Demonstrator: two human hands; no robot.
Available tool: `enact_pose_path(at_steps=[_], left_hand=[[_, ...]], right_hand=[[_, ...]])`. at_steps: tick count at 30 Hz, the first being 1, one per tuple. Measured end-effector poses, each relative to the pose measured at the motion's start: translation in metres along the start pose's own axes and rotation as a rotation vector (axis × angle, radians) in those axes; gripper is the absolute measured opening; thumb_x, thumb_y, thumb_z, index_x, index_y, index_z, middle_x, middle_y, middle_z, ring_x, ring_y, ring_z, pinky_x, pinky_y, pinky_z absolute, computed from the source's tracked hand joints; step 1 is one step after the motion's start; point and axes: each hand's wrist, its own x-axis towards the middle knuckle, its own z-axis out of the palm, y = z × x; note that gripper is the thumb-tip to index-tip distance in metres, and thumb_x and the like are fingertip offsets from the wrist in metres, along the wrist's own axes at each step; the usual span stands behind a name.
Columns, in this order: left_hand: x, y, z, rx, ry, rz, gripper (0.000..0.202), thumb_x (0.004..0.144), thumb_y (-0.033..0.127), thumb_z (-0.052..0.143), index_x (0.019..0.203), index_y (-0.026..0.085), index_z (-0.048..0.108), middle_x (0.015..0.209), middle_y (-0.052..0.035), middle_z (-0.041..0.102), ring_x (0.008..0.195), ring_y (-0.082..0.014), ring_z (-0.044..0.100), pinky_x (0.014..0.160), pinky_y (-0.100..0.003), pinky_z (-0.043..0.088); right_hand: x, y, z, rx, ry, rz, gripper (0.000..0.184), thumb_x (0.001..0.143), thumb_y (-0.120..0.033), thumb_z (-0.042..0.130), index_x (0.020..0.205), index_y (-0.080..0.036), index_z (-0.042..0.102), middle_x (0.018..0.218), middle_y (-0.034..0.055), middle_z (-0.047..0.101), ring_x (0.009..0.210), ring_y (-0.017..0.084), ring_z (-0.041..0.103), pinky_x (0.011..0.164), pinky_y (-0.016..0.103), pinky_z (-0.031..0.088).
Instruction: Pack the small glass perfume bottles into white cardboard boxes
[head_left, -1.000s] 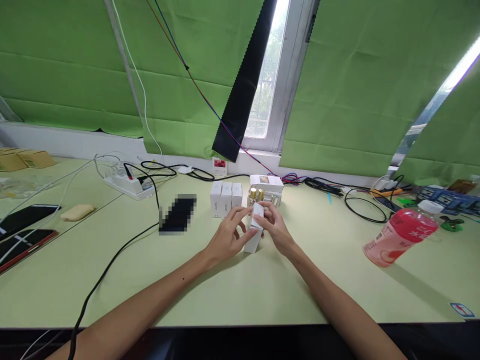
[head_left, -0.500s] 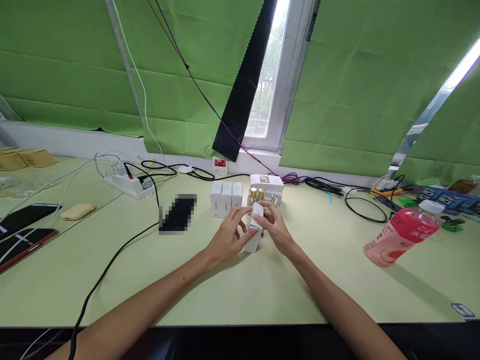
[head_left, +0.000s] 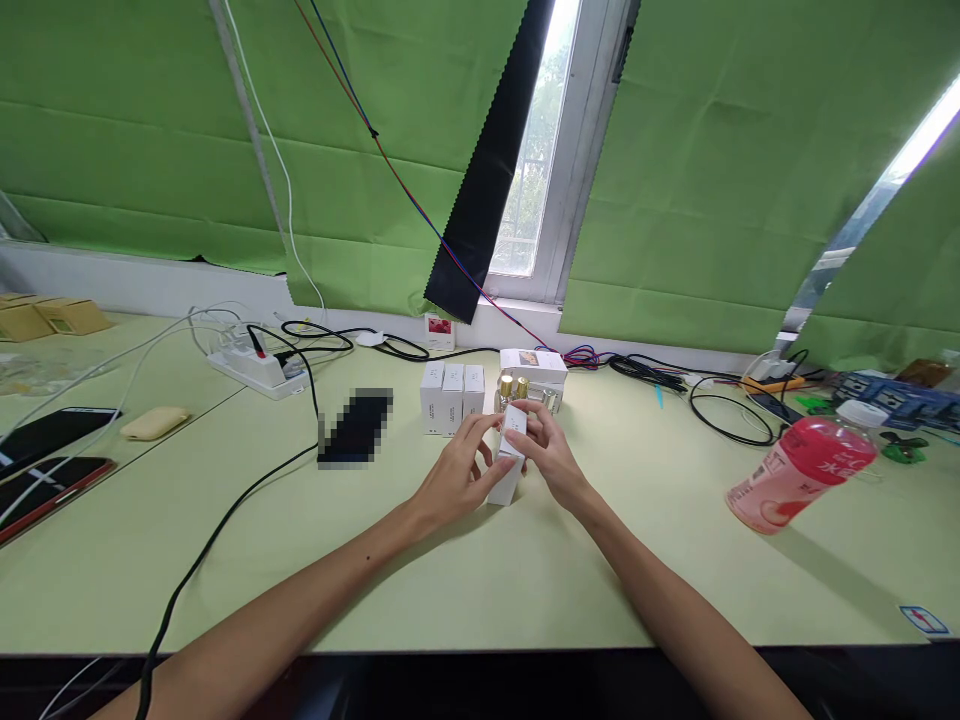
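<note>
A small white box [head_left: 504, 484] stands upright on the table between my hands. My left hand [head_left: 459, 472] grips its left side, thumb across the front and fingers behind. My right hand [head_left: 553, 452] holds the upper right of the box, with its thumb against the lid. Just behind it stand gold-capped glass bottles [head_left: 507, 384], partly hidden by the box and my fingers. Several similar white boxes [head_left: 452, 398] stand in a row to the left. At the back, a larger white carton [head_left: 534, 368] sits behind the bottles.
A pink drink bottle [head_left: 802, 472] leans at the right in this wide view. To the left lie a pixelated dark object [head_left: 355, 430], a cream case [head_left: 156, 423], phones [head_left: 56, 482] and a white power strip [head_left: 259, 372]. A black cable [head_left: 225, 522] crosses the table [head_left: 420, 590].
</note>
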Motion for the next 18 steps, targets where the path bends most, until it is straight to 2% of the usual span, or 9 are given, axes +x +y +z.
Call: enact_pose_path(at_steps=[18], left_hand=[[-0.0004, -0.0043, 0.0007, 0.042, -0.015, 0.022, 0.047, 0.099, 0.042, 0.055, 0.144, 0.034, 0.046, 0.132, -0.0075, 0.048, 0.082, -0.0108, 0.064, 0.060, -0.022, 0.058]], right_hand=[[0.0026, 0.0026, 0.0007, -0.044, -0.002, -0.018, 0.053, 0.079, -0.046, 0.075, 0.123, -0.024, 0.056, 0.091, 0.0007, 0.061, 0.073, 0.016, 0.057, 0.048, 0.024, 0.045]])
